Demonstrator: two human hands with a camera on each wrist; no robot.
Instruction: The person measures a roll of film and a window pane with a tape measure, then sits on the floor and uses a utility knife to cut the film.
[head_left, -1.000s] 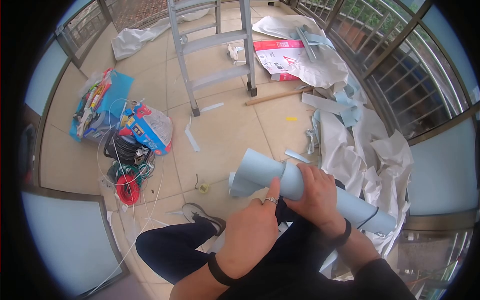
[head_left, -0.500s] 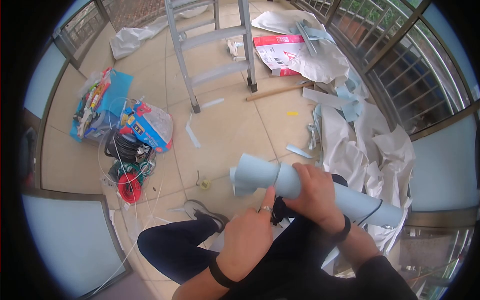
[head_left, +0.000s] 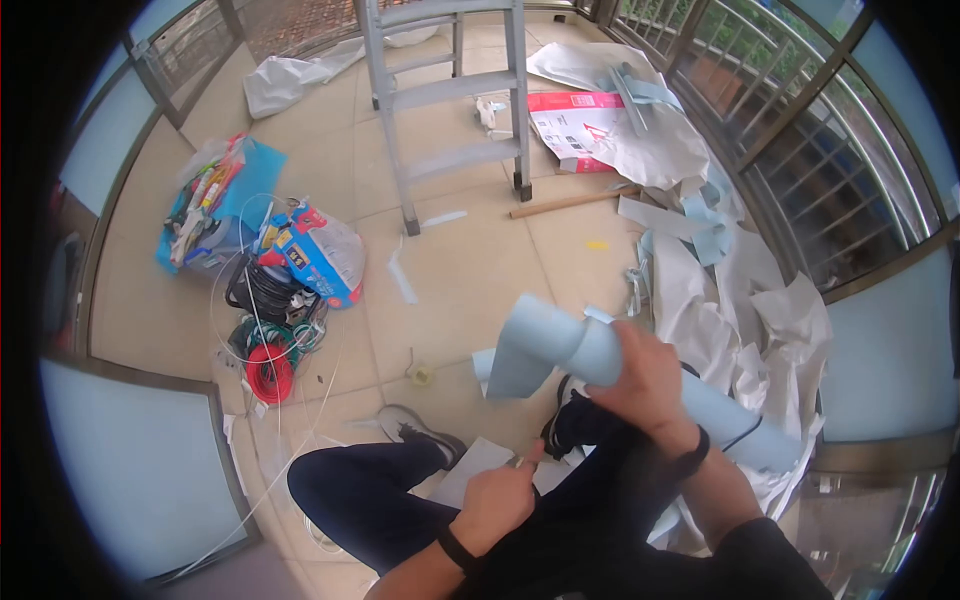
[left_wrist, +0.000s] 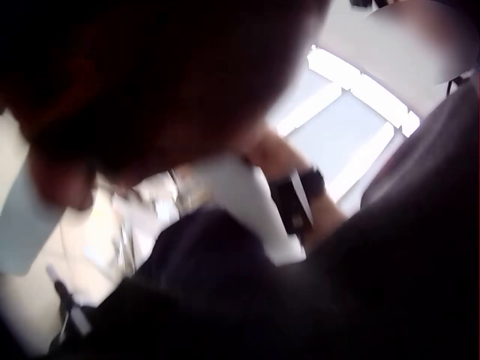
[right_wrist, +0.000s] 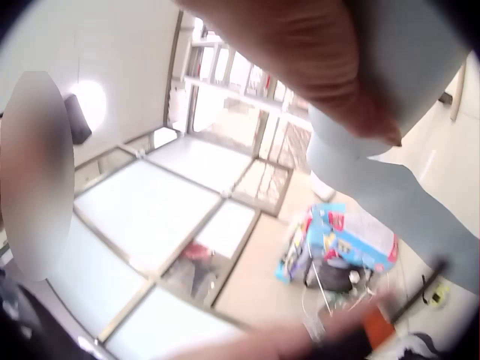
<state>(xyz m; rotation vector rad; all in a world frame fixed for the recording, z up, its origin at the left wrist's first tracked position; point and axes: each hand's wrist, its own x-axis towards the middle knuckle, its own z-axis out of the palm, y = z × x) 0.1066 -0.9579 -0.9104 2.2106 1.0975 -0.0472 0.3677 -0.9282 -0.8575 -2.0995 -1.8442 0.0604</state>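
Right of centre | right hand curls round pale-blue sheet roll | lower centre: left hand grips blurred orange-and-black tool | brace roll firmly

Your right hand gripped the pale blue roll at the top, and a loose flap of it swept down to the right. Below, your blurred left hand held a dark tool with an orange part. A blue printed bag stood beside a dark bundle on the floor, with pale framed panels to the left.
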